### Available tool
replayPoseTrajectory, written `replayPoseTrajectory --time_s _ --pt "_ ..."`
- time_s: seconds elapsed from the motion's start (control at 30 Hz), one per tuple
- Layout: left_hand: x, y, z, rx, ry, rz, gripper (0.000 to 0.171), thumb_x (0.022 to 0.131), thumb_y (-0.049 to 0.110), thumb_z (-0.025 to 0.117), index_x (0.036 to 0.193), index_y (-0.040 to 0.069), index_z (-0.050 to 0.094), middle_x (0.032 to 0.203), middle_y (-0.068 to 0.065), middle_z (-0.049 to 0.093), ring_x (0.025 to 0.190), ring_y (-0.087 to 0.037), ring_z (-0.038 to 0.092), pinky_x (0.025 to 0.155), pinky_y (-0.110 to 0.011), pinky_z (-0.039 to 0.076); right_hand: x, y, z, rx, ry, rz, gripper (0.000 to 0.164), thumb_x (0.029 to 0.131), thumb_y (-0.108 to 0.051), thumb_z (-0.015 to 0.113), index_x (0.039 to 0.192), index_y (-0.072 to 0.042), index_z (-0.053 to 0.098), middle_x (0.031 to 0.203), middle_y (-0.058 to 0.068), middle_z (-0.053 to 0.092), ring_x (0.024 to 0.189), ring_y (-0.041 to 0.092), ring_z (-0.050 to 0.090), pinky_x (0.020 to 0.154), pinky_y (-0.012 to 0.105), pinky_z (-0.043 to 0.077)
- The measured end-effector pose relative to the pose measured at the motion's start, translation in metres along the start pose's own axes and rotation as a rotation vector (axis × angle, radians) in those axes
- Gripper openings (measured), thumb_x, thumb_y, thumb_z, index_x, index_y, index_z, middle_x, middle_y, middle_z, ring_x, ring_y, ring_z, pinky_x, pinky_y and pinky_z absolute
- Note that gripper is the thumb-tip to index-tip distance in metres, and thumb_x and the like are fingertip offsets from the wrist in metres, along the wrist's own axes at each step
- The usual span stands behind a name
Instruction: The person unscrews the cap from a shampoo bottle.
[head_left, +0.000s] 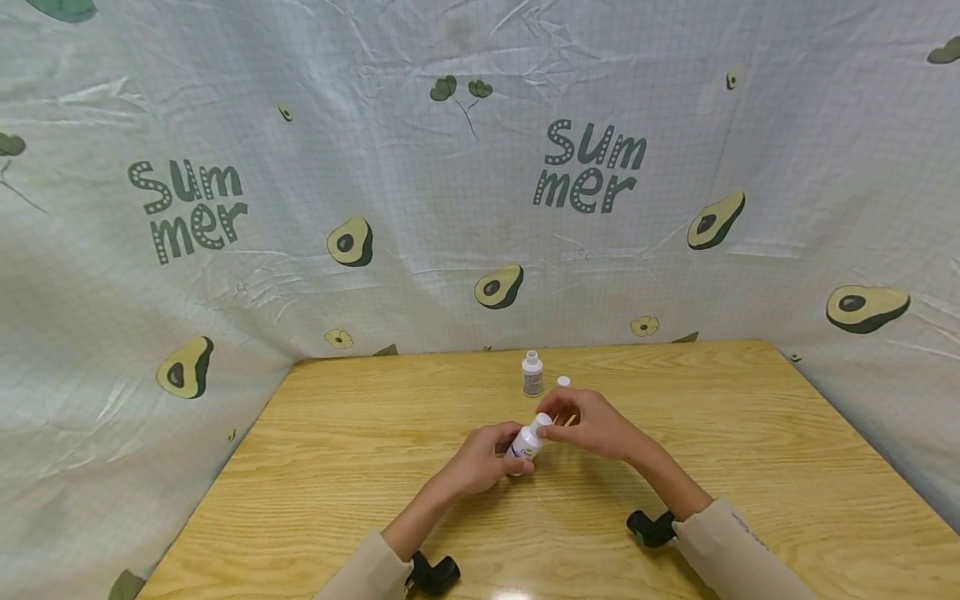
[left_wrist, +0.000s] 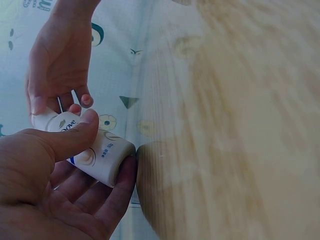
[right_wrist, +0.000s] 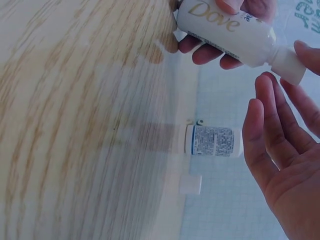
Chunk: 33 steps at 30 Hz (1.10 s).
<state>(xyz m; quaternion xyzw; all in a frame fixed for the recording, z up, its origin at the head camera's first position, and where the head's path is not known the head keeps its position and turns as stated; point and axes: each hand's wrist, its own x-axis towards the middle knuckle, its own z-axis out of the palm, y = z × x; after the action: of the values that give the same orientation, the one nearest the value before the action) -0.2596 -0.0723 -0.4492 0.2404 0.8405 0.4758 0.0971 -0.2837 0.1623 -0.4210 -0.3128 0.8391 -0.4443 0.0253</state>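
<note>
My left hand grips a small white Dove bottle by its body, tilted toward the right hand. At its neck sits a white cap, which my right hand pinches between thumb and index finger. The other right fingers extend below the cap in the right wrist view. Behind the hands, a second white bottle stands upright with its neck uncapped and small print on its label. A loose white cap rests on the table just right of it, partly behind the right hand.
The wooden table has a glossy, reflective surface. A white cloth printed with avocados and lettering hangs behind it and along its sides. Black wrist-worn devices stick out under both sleeves.
</note>
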Motion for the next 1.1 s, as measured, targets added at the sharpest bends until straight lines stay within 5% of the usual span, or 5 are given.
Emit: replayPoseTrajectory --time_s 0.57,1.1 --pt "0.0005 -0.0010 -0.0005 0.007 -0.002 0.006 0.035 0.094 0.016 0.077 0.127 0.009 0.068 0.118 -0.007 0.072 0.115 -0.025 0.070 0.093 -0.043 0.056 -0.0006 -0.0024 -0.0006 0.016 -0.017 -0.010 0.029 0.094 -0.022 0.077 0.116 -0.006 0.069 0.108 0.008 0.070 0.082 0.010 0.064 0.073 0.026 0.055" --pt "-0.0006 0.0015 -0.0006 0.005 -0.003 0.004 0.033 0.094 0.015 0.077 0.125 0.008 0.069 0.117 -0.007 0.072 0.114 -0.024 0.070 0.092 -0.042 0.056 -0.0004 -0.0008 0.0004 0.039 -0.025 -0.045 0.018 0.094 -0.014 0.075 0.111 -0.010 0.070 0.108 0.009 0.070 0.083 0.009 0.064 0.073 0.026 0.056"
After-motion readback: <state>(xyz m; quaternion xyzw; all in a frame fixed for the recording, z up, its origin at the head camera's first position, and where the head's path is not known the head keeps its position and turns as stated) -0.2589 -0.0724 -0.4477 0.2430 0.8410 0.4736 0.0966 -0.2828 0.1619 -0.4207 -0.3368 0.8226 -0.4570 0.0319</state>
